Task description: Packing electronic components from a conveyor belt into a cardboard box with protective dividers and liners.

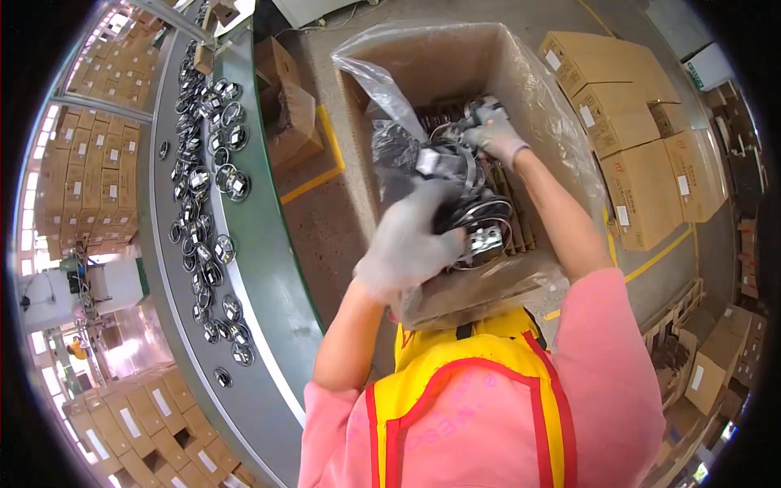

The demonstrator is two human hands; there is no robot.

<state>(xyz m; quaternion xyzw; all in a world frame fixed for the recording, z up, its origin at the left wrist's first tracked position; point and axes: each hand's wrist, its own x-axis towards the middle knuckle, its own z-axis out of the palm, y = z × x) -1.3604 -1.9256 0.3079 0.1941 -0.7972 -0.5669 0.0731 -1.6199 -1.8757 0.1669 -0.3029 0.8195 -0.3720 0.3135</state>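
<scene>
Both my hands, in grey work gloves, are down inside a large cardboard box [468, 61] lined with clear plastic film [382, 69]. My left hand [413, 234] is slightly blurred, with its fingers and thumb closed round a bundle of coiled black cables [480, 213]. A silvery metal connector piece [486, 238] shows beside that thumb. At the far side of the contents, my right hand [495, 134] is closed on another coiled cable with a metal end [483, 109]; its fingers partly hide it. Cardboard dividers [521, 207] stand among the cables in the box.
To the left runs a grey conveyor belt [236, 407] strewn with many coiled cables [195, 179], beside a green ledge [268, 252] carrying several more. Cardboard cartons [643, 179] stand at the right. An open carton [293, 122] sits between ledge and box. Stacked cartons [93, 179] rise beyond the belt.
</scene>
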